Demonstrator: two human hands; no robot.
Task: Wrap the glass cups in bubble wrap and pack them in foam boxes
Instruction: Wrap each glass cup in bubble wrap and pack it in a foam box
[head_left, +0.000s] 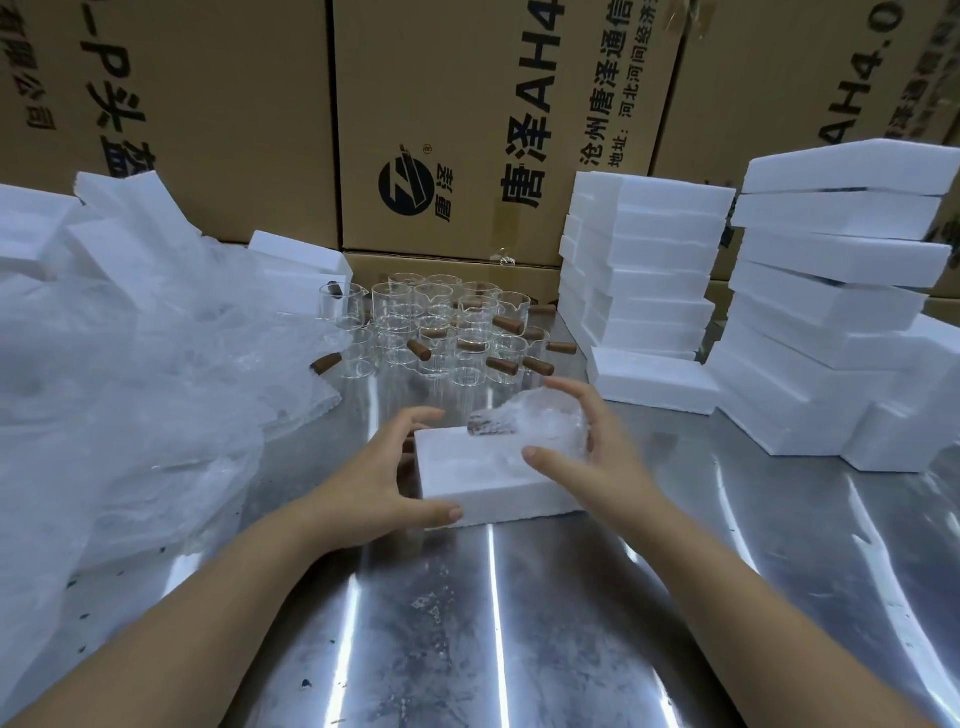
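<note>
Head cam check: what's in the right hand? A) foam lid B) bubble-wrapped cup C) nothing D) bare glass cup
B: the right hand curls round a bubble-wrapped cup over the foam box, which the left hand grips at its end.

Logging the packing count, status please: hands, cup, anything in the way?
Left hand grips foam box. Right hand holds wrapped cup over it. Unwrapped cups stand behind, clear of both.

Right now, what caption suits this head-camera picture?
Packing: right hand holds a bubble-wrapped cup at a foam box the left hand grips.
</note>
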